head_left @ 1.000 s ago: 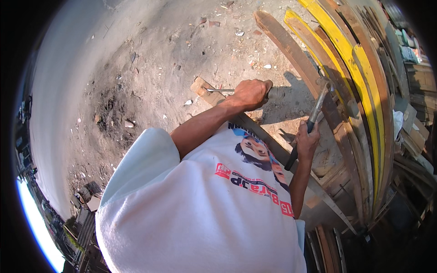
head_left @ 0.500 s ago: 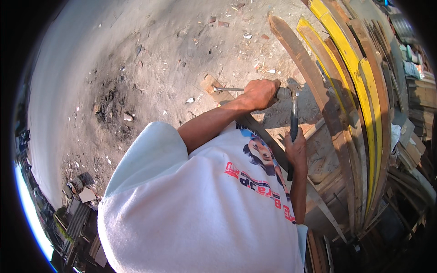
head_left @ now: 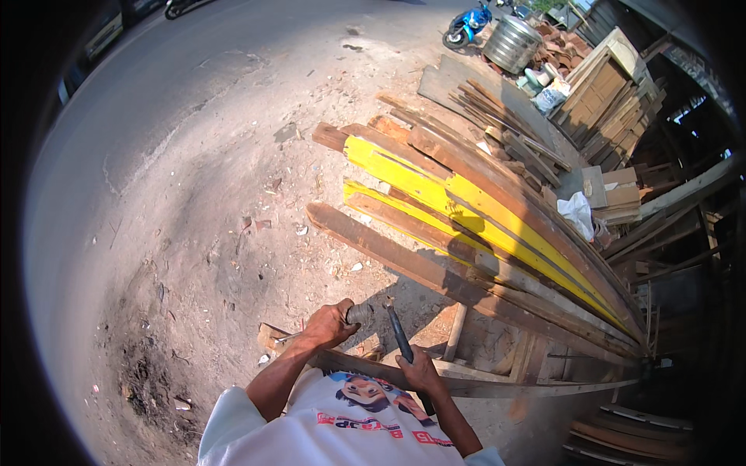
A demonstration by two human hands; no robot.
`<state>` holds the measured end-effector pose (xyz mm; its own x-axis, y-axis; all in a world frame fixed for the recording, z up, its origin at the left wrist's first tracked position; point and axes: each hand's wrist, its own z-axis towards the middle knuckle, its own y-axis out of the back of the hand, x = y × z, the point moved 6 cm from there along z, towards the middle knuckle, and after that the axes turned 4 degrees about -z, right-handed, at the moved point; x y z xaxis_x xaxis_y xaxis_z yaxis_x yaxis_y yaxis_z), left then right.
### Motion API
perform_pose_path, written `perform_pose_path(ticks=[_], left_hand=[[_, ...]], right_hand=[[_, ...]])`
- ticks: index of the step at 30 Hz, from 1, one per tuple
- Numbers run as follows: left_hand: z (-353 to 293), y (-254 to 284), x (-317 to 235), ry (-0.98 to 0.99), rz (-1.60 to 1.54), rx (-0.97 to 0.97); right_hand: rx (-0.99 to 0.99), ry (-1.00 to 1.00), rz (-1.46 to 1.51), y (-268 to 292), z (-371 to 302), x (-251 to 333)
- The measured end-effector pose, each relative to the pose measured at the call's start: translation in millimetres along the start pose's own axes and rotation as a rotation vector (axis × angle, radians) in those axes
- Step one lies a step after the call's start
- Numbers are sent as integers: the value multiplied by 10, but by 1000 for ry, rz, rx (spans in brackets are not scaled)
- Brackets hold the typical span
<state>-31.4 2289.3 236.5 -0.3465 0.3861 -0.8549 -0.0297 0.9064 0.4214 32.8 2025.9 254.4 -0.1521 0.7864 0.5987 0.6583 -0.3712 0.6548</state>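
Chisel [head_left: 360, 314] was gripped in left hand [head_left: 330, 326], shaft over left end of plank [head_left: 270, 335]; hammer [head_left: 400, 334] was held in right hand [head_left: 420, 370], head near chisel's handle. Square blows, chisel steadied, knuckles kept clear of striking end, were judged best.

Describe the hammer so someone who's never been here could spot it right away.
Find the long yellow-painted boards, then look below them in the picture, past a plain brown board. There, the right hand grips the hammer. Its long, slim dark handle sets it apart from the tool with a thick, rounded grey end in the left hand.
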Motion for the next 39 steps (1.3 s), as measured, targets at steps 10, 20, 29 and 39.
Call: perform_pose_path(ticks=[10, 20, 29, 39], left_hand=[[-591, 743, -478, -150, -428, 58], [-434, 916, -535, -64, -200, -219], [-379, 597, -1084, -451, -149, -33], [-1417, 1831, 325, 47, -31, -887]], right_hand=[[72, -140, -190, -243, -62, -283], [30, -83, -260, -134, 62, -116], [-40, -71, 388, -61, -203, 36], [-82, 368, 648, 721, -700, 915]])
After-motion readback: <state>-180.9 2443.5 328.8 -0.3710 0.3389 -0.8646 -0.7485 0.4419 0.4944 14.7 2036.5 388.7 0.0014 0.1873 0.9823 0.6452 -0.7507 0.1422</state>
